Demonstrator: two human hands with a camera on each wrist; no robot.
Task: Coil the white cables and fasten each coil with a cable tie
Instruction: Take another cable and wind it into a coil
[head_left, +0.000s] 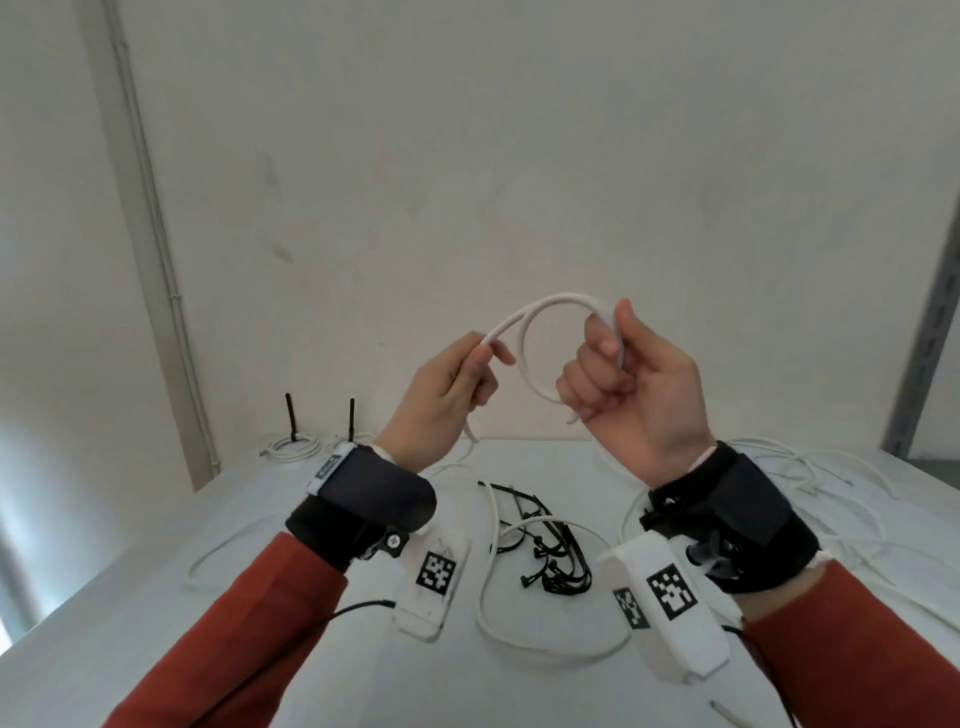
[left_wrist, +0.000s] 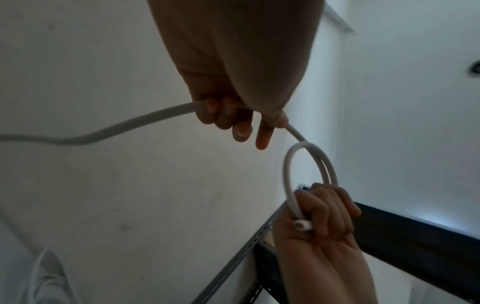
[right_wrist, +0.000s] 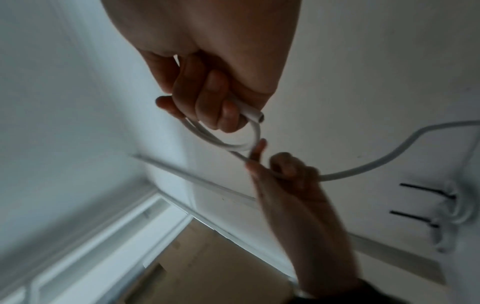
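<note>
White and matte, the worktop (head_left: 156, 571) is partly hidden by both forearms, and the loose cables (head_left: 826, 462) on it run under the right wrist and off the picture's edge. Above it the right hand (head_left: 639, 395) is fisted round a smooth, round loop of cable (head_left: 558, 300), the plug end poking out of the curled fingers, while the left hand (head_left: 441, 400) pinches the strand leading off the loop. Thin black ties (head_left: 569, 571) lie tangled between the wrists, too many overlapping to count.
</note>
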